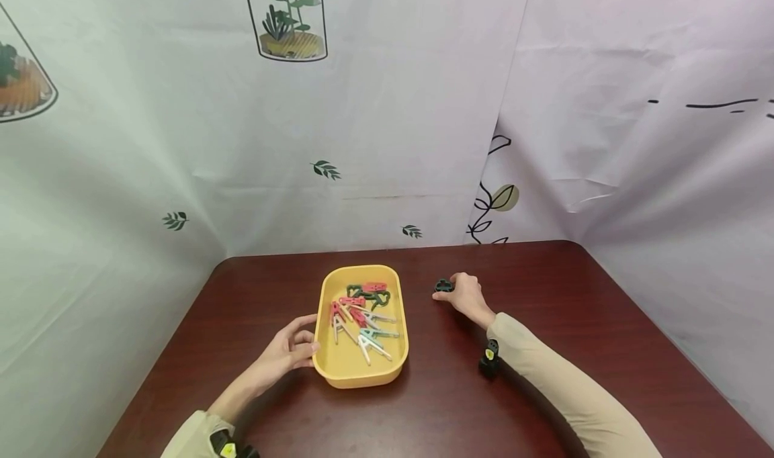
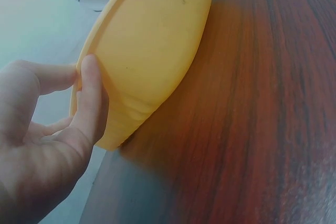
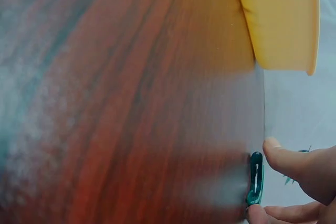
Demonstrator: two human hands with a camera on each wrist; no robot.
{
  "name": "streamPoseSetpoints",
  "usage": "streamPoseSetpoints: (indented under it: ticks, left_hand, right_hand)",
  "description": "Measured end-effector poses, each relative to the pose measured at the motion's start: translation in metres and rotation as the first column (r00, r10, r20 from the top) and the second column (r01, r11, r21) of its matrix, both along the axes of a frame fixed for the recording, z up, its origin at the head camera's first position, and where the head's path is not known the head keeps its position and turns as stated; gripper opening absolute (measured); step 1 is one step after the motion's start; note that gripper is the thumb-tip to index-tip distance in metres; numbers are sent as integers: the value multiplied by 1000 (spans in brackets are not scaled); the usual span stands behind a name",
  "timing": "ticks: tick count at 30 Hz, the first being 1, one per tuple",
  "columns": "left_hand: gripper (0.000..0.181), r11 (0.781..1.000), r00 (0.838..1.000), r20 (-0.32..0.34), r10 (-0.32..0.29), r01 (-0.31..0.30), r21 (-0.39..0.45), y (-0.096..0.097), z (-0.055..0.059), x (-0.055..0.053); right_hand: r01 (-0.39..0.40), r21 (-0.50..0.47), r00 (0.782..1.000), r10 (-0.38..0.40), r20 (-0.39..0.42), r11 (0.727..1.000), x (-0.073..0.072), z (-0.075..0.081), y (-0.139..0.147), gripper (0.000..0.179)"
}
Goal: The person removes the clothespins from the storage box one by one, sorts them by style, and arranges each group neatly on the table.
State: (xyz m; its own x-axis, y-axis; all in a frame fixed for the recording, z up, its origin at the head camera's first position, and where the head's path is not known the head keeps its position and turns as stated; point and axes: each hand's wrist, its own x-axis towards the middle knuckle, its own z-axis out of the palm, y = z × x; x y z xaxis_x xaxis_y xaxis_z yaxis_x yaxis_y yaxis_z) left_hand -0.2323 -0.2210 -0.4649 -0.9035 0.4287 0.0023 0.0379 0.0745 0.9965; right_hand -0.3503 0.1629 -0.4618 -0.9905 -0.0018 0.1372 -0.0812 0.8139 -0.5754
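Gripping the yellow tray (image 1: 336, 365) at its left rim with the left hand (image 1: 285, 352), with clips (image 1: 357, 316) inside. Having the right hand (image 1: 467, 298) bent around a green clip (image 1: 444, 286) on the table (image 1: 447, 411), right of the tray; impossible to tell if pinched or only touched.

The left arm (image 1: 226, 401) reaches forward, and the left hand (image 1: 284, 350) makes a pinch with bent fingers and thumb. The right arm (image 1: 565, 381) stretches farther, slanting inward; the right hand (image 1: 467, 297) has thumb and finger curved, their tips apart.
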Motion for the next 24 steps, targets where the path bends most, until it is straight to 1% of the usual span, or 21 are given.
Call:
streamPoseSetpoints:
  ticks: [3,8,10,16,20,24]
  left_hand:
    - [64,1000,1000,3,11,-11,-8,0,1,0]
    - [65,1000,1000,5,19,-19,-24,0,2,1]
    - [65,1000,1000,4,14,-14,-19,0,2,1]
    - [65,1000,1000,5,12,-12,-16,1,3,3]
    - [64,999,1000,-1,22,-22,-29,1,2,2]
    - [63,999,999,8,35,-35,-37,1,1,1]
  right_hand:
    - [-7,8,1000,7,0,1000,1,2,0,44]
    - [-21,26,999,22,-37,999,5,9,-4,55]
    - [-34,17,998,35,-56,999,7,11,-7,58]
    - [-100,-46,991,96,-90,994,10,16,-19,55]
    - [-163,-80,978,150,-142,983,12,20,-29,52]
    - [-226,-115,959,201,-200,967,15,25,-39,52]
